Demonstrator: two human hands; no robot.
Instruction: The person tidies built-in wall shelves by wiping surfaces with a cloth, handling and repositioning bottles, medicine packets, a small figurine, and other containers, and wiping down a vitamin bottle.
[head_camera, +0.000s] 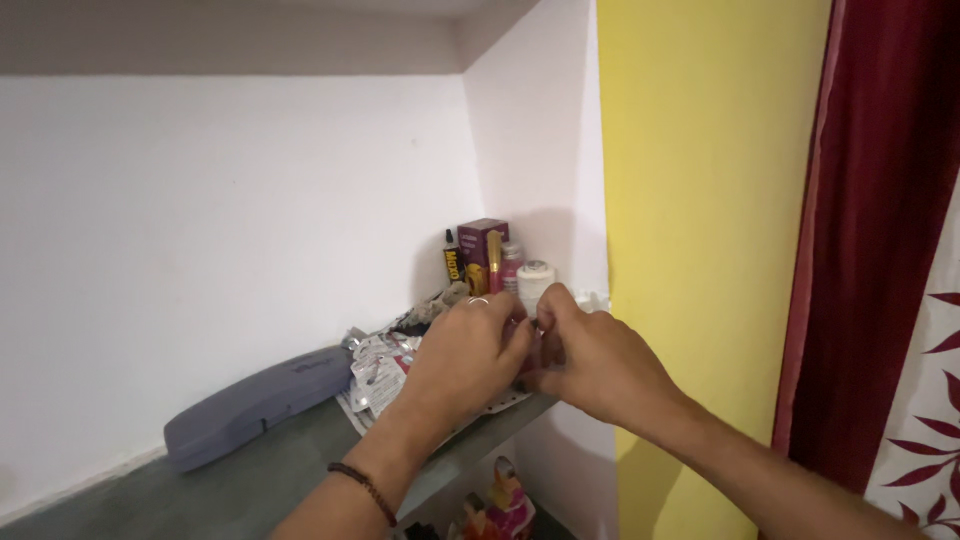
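My left hand (468, 352) and my right hand (590, 358) meet fingertip to fingertip over the near corner of a grey shelf (300, 455). Both pinch a small object between them; it is mostly hidden and I cannot tell what it is. A ring sits on a left finger and a dark bead bracelet on the left wrist. Under the left hand lies a pile of foil pill strips (378, 368). Just behind the hands stand a small white bottle (536, 281), a purple carton (478, 248) and a small dark tube (451, 262).
A long grey case (255, 402) lies on the shelf to the left. White walls close the alcove behind and on the right. A yellow wall (700, 200) and a red curtain (880, 230) stand to the right. Colourful items (500, 505) sit on a lower shelf.
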